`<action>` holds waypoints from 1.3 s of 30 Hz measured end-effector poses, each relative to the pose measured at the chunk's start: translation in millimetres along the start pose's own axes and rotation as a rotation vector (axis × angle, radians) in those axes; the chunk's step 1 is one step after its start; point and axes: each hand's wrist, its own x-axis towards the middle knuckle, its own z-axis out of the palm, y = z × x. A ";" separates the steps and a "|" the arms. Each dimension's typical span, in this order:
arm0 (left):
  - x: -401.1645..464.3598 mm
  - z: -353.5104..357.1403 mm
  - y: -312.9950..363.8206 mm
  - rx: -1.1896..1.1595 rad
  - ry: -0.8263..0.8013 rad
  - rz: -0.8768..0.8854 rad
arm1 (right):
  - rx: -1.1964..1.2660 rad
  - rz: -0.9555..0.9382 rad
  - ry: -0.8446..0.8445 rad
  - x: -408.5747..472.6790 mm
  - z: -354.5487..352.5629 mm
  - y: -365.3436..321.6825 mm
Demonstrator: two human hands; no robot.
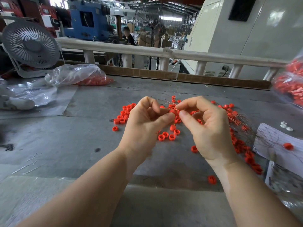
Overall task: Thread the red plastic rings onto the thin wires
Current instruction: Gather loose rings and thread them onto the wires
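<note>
Threading, mid-frame | left hand pinching red plastic ring | right hand pinching thin wire (barely visible) | next: steady aim through ring's hole

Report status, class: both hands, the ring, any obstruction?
Left hand pinches a red ring. Right hand pinches a thin wire at the ring. Loose rings on the table below; nothing blocking.

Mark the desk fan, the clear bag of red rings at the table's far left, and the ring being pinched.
desk fan (32, 46): head view, hub of the grille.
clear bag (73, 74): head view, crumpled plastic top.
pinched ring (172, 111): head view, red rim showing between the fingertips of both hands.
</note>
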 end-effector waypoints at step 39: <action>-6.0 9.1 -0.8 0.068 -0.076 0.018 | 0.266 0.228 -0.169 -2.7 6.6 7.4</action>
